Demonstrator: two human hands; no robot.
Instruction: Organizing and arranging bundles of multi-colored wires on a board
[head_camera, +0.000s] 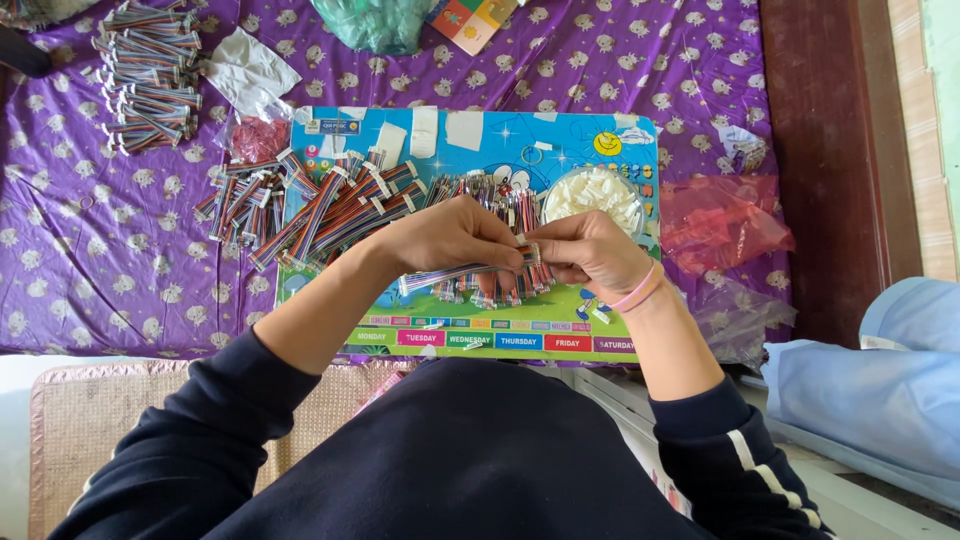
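Observation:
My left hand (452, 234) and my right hand (590, 250) meet over a colourful cartoon board (560, 140). Between them they pinch one flat multicoloured ribbon cable (462, 272), which runs from under the left hand to the fingertips of the right, where its small connector end sits. A pink band circles my right wrist. Below the hands lies a pile of finished ribbon cables (500, 290). A heap of loose ribbon cables (335, 210) covers the board's left part. A round white dish of small white connector housings (592, 192) stands just above my right hand.
More cable bundles (150, 75) lie at the far left on the purple patterned cloth (100, 230). A red plastic bag (722, 220) and clear bags sit right of the board. A green bag (370, 22) lies at the top. A dark wooden edge (815, 150) runs along the right.

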